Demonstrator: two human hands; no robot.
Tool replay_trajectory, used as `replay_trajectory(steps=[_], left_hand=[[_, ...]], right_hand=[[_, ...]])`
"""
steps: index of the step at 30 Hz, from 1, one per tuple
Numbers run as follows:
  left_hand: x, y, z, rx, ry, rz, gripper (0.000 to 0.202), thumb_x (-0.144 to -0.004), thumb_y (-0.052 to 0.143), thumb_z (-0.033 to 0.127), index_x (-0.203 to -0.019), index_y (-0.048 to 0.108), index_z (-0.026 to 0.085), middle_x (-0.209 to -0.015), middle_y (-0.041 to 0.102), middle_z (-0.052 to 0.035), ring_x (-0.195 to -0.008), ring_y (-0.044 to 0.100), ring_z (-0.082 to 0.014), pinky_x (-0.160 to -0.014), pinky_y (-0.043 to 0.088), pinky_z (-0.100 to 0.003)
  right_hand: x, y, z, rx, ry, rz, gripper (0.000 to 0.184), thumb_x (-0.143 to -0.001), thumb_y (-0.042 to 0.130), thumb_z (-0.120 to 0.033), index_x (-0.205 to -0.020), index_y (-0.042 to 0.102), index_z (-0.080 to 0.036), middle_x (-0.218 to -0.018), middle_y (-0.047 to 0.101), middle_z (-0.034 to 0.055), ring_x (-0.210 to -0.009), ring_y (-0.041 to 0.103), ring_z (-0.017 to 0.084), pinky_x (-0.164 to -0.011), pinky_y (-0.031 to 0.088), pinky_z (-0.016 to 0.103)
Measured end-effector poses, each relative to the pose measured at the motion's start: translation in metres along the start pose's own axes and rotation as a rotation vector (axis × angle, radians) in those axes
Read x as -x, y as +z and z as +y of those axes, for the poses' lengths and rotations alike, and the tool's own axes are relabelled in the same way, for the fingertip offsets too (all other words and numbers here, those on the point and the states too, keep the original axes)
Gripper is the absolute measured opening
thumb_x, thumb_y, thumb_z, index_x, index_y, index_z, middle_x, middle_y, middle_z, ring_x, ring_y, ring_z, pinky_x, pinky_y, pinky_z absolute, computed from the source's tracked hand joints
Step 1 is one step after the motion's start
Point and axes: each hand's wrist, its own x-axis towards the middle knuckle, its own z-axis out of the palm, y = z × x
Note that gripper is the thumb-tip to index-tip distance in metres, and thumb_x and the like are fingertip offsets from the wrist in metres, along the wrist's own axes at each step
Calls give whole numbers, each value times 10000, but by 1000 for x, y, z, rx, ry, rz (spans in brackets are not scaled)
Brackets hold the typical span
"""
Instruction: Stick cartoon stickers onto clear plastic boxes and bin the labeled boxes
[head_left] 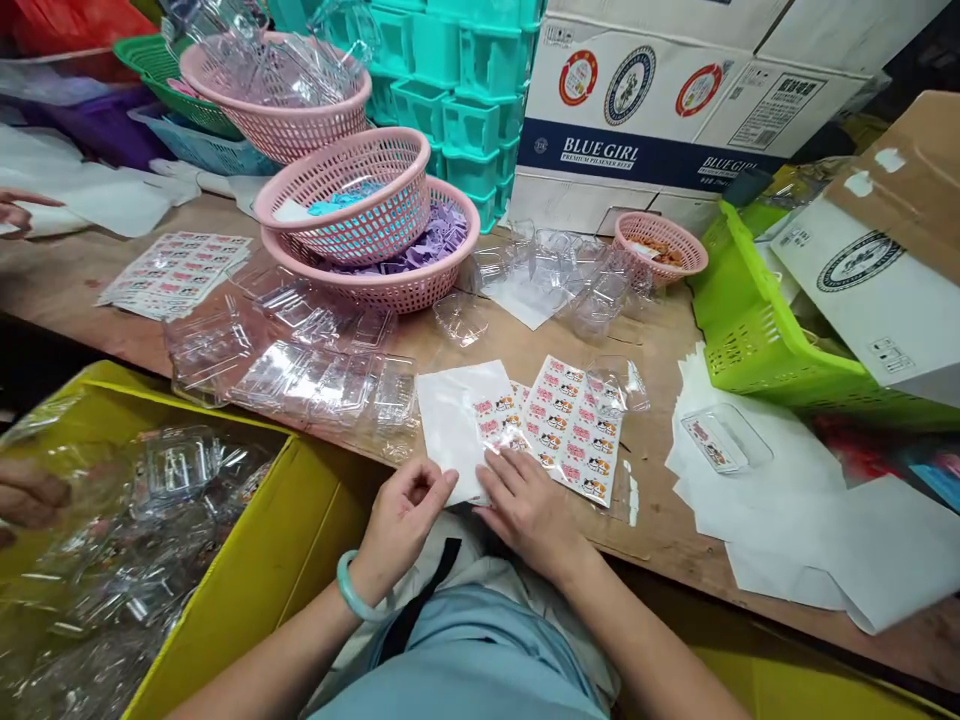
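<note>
2 hands (403,515) (529,505) at 1 white sheet (454,415), 4 pink baskets (367,235) beyond.

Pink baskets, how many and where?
4: upper-left basket holding clear plastic containers; middle basket with blue pieces, atop the lower basket with purple pieces; small basket with orange pieces, before the white cartons. More may be hidden.

brown worktable (660,350), stacked white cartons (667,115), teal plastic crates (457,85) behind
</note>
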Motion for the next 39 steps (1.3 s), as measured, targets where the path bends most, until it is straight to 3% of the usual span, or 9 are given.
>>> replay_trajectory(steps=[3, 5, 11, 17, 21, 29, 33, 36, 39], left_hand=[[14, -20, 0, -154, -179, -288, 496, -831, 574, 556, -558, 481, 153, -534, 452, 22, -537, 422, -94, -535, 350, -218], [21, -27, -2, -119, -344, -420, 541, -806, 552, 635, -585, 525, 141, -540, 500, 3, -523, 457, -105, -518, 373, -227], [32, -13, -6, 362, -506, -211, 446, -738, 726, 472, -998, 641, 119, -845, 684, -69, -700, 608, -158, -654, 510, -279], [33, 1, 4, 643, -453, -213, 394, -779, 709, 326, -1116, 673, 124, -1126, 695, -123, -1026, 636, -251, -925, 491, -365], [27, 9, 7, 623, -461, -257, 407, -781, 705, 345, -1143, 669, 162, -1175, 683, -99, -1080, 625, -257, -939, 499, -393], [4, 17, 10, 314, -158, -368, 392, -745, 712, 409, -1026, 711, 135, -1088, 717, -103, -1078, 632, -273, -1026, 439, -406], [-1, 19, 15, 223, -182, -377, 426, -697, 726, 445, -992, 718, 137, -1024, 731, -95, -999, 656, -276, -953, 485, -392], [-3, 21, 10, 234, -195, -373, 434, -700, 727, 459, -981, 712, 129, -994, 732, -97, -949, 660, -260, -906, 502, -361], [-3, 12, 4, 259, -330, -332, 466, -720, 713, 508, -995, 687, 134, -984, 730, -106, -880, 674, -237, -792, 541, -329]], right_hand=[[5, 5, -13, -54, -41, 123, 224, -879, 602, -243, -1089, 646, -182, -1147, 684, 127, -1080, 614, 269, -945, 506, 469], [11, 5, -20, -85, -63, 207, 171, -883, 573, -175, -1028, 662, -185, -1070, 714, 107, -987, 647, 242, -888, 537, 435], [21, 4, -42, -237, -129, 252, 300, -885, 601, -199, -1185, 617, -206, -1148, 697, 94, -1099, 621, 240, -949, 531, 433], [23, 0, -44, -434, 250, 357, 404, -844, 681, -290, -1232, 592, -224, -1192, 660, 110, -1149, 593, 256, -999, 492, 480], [23, 3, -39, -503, 359, 404, 312, -853, 663, -236, -1164, 651, -250, -1117, 698, 75, -1072, 629, 233, -967, 509, 451], [20, -8, -36, -908, 628, 401, 203, -866, 627, -310, -1023, 750, -271, -1017, 741, 42, -953, 687, 229, -904, 548, 428], [17, -12, -31, -1142, 822, 402, 191, -813, 675, -382, -914, 780, -259, -966, 756, 37, -928, 694, 251, -879, 558, 429], [15, -14, -13, -1315, 1029, 567, 220, -756, 724, -411, -839, 778, -215, -903, 761, 52, -848, 697, 233, -830, 571, 397], [18, -24, 15, -1330, 1098, 884, 259, -755, 713, -418, -865, 750, -186, -955, 750, 68, -857, 697, 222, -859, 565, 420]])
